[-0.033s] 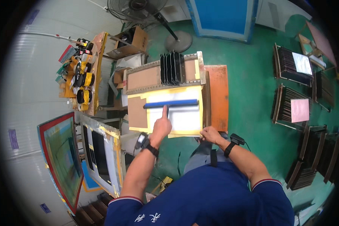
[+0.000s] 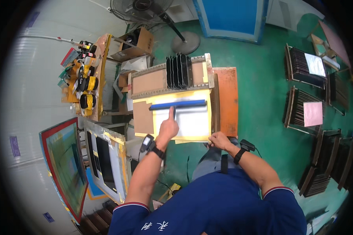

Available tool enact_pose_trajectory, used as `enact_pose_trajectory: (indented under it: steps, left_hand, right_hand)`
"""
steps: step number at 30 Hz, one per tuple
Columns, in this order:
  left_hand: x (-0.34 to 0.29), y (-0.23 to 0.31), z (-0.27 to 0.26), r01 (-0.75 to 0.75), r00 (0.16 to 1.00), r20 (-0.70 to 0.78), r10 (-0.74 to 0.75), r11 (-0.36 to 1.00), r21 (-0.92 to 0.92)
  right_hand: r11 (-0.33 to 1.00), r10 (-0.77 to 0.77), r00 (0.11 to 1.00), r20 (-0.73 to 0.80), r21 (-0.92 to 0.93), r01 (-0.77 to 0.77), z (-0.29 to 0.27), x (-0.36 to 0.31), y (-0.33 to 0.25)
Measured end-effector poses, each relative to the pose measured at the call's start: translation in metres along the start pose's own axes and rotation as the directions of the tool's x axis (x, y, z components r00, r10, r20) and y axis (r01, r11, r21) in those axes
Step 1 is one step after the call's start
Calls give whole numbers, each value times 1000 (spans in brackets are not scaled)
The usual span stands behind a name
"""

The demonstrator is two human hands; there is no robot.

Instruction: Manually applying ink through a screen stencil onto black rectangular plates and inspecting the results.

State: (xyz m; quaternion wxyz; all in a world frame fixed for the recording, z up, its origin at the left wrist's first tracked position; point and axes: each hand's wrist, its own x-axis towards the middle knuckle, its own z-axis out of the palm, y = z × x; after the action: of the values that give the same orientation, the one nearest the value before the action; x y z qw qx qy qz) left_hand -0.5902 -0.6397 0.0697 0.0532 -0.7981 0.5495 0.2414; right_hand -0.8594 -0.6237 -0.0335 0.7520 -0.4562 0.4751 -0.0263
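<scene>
A long blue roller (image 2: 184, 104) lies crosswise on a white sheet (image 2: 192, 126) with yellow edges, on the work table. My left hand (image 2: 168, 129) is closed round the roller's handle, its index finger stretched along it toward the bar. At the sheet's near right corner, my right hand (image 2: 219, 140) is closed, thumb and finger pinched at the yellow edge (image 2: 184, 140). What lies inside that pinch is too small to make out. Brown board (image 2: 143, 119) shows to the left of the sheet.
Beyond the sheet, a slotted rack (image 2: 149, 82) holds several upright black plates (image 2: 179, 72). An orange board (image 2: 226, 103) sits at the right. Framed screens (image 2: 62, 164) lean at the left, near a shelf of tape rolls (image 2: 88, 84). A fan (image 2: 186, 43) stands behind; loaded racks (image 2: 298, 107) stand right.
The blue roller has shifted slightly away from me across the white sheet, with my left hand on its handle. My right hand stays at the near right corner.
</scene>
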Motion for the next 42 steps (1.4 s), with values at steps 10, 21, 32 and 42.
enact_pose_trajectory:
  steps: [10,21,32,42]
  left_hand:
    - [-102,-11,33,0,997,73,4,998,-58]
    - [-78,-13,39,-13,1000,6,14,994,-110]
    - [-21,-11,29,-25,997,-71,16,992,-126]
    - [-40,0,20,72,996,55,-65,990,-124]
  right_hand:
    - [999,37,998,48,36,-38,-2,8,8]
    - [967,48,995,89,244,-69,4,14,25]
    - [966,42,999,27,253,-47,7,12,28]
    - [959,8,1000,19,283,-13,8,6,22]
